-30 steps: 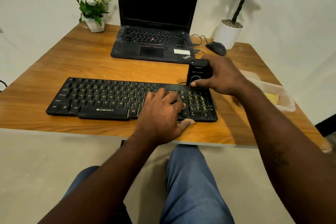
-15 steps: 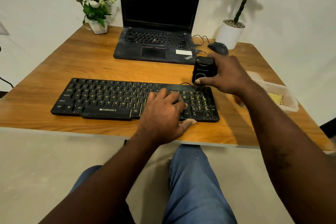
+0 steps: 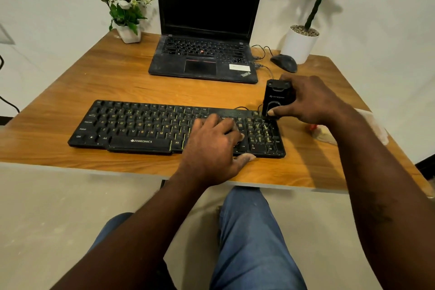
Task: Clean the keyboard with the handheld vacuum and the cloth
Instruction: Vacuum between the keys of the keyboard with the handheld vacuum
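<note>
A black Zebronics keyboard point(image 3: 141, 125) lies on the wooden desk point(image 3: 117, 82) near its front edge. My right hand point(image 3: 313, 101) grips a small black handheld vacuum point(image 3: 276, 97), held upright over the keyboard's far right corner above the number pad. My left hand point(image 3: 211, 148) rests on the keys right of the middle, its fingers bent onto the keys and its thumb at the front edge. At the desk's right side a clear plastic container point(image 3: 367, 129) shows something yellow and red inside, mostly hidden behind my right forearm. I cannot tell whether that is the cloth.
An open black laptop point(image 3: 207, 30) stands behind the keyboard, with a black mouse point(image 3: 283, 62) and cables to its right. A white flower pot point(image 3: 128, 33) sits at the back left, a potted plant point(image 3: 300, 42) at the back right. My legs are under the desk.
My right hand and the vacuum have drifted slightly toward the back right corner of the keyboard. The left hand has stayed on the keys. The head camera has shifted a little.
</note>
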`<state>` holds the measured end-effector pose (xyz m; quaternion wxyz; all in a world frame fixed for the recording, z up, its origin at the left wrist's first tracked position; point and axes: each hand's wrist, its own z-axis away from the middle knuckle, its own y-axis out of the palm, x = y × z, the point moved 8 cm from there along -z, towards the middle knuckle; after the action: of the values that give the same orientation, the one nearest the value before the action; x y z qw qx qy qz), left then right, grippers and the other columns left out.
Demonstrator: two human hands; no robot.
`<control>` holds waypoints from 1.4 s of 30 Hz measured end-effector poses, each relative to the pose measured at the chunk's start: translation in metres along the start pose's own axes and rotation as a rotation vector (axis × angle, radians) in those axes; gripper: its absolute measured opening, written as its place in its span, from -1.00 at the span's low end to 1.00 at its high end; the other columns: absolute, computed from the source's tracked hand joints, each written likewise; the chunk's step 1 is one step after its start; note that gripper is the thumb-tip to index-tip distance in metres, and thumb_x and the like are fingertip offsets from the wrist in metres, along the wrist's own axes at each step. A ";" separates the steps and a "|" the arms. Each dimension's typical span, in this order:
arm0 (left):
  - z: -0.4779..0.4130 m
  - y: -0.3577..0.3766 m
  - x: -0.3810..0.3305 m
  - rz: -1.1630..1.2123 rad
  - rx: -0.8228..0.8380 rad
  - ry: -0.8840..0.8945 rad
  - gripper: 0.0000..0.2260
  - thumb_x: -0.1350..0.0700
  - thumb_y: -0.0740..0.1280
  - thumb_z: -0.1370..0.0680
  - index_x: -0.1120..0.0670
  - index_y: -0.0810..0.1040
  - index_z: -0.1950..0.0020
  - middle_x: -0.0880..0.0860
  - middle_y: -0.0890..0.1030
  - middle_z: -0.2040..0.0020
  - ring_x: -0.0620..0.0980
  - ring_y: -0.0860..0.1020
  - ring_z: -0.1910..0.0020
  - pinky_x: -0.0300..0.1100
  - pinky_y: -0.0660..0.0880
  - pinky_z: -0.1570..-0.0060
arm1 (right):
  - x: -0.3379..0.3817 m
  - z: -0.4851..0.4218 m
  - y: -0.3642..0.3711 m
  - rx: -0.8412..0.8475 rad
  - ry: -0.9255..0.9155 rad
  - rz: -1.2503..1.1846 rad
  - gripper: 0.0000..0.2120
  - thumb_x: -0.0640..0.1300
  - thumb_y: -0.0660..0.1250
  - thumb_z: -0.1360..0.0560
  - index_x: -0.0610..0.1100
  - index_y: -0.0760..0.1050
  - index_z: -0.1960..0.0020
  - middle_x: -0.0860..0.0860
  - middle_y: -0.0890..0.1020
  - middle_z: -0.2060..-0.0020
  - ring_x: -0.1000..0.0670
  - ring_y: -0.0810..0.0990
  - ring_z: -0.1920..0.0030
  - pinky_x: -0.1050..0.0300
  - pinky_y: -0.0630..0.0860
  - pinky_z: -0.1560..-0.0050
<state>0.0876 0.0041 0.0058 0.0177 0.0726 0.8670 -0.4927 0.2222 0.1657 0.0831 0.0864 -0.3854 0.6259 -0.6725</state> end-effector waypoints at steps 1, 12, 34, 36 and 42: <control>0.000 0.000 0.000 -0.002 0.003 -0.001 -0.41 -0.43 0.22 -0.52 -0.01 0.68 -0.21 -0.06 0.59 -0.11 0.02 0.44 -0.10 0.01 0.37 -0.03 | 0.002 0.001 -0.001 -0.021 -0.001 0.015 -0.50 0.00 0.68 -0.31 0.11 0.46 -0.10 0.21 0.56 0.09 0.15 0.57 0.08 0.33 0.39 0.19; 0.001 0.000 0.001 -0.015 0.010 0.000 -0.41 -0.43 0.20 -0.53 -0.01 0.68 -0.23 -0.06 0.59 -0.10 0.02 0.44 -0.10 0.02 0.39 -0.03 | -0.017 0.011 0.001 -0.017 0.060 -0.021 -0.34 -0.02 0.67 -0.32 -0.02 0.49 -0.34 0.02 0.62 -0.18 0.02 0.57 -0.15 0.18 0.45 -0.05; 0.000 0.001 0.000 -0.028 0.014 0.003 -0.43 -0.42 0.23 -0.53 -0.01 0.67 -0.22 -0.05 0.59 -0.11 0.01 0.43 -0.11 0.01 0.39 -0.04 | -0.010 0.022 0.002 -0.128 0.042 -0.195 -0.42 -0.05 0.66 -0.34 0.01 0.52 -0.29 0.14 0.63 -0.04 0.15 0.62 -0.02 0.45 0.44 0.10; 0.001 0.000 -0.001 -0.028 0.011 0.004 -0.43 -0.42 0.22 -0.54 0.00 0.67 -0.23 -0.05 0.59 -0.10 0.01 0.43 -0.10 0.01 0.38 -0.04 | 0.014 0.018 0.021 -0.087 -0.015 -0.279 -0.42 -0.05 0.66 -0.34 0.04 0.51 -0.28 0.14 0.66 -0.08 0.17 0.65 -0.06 0.29 0.56 0.00; 0.001 0.000 -0.002 -0.039 0.019 0.010 -0.42 -0.42 0.20 -0.55 0.00 0.67 -0.23 -0.04 0.59 -0.13 0.02 0.44 -0.12 0.01 0.37 -0.04 | 0.018 0.011 0.033 -0.018 -0.049 -0.232 -0.46 -0.04 0.67 -0.33 0.08 0.51 -0.23 0.11 0.67 -0.07 0.11 0.65 -0.10 0.15 0.60 -0.08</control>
<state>0.0890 0.0025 0.0056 0.0030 0.0581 0.8636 -0.5009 0.2043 0.1396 0.0599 0.0197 -0.4725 0.5808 -0.6626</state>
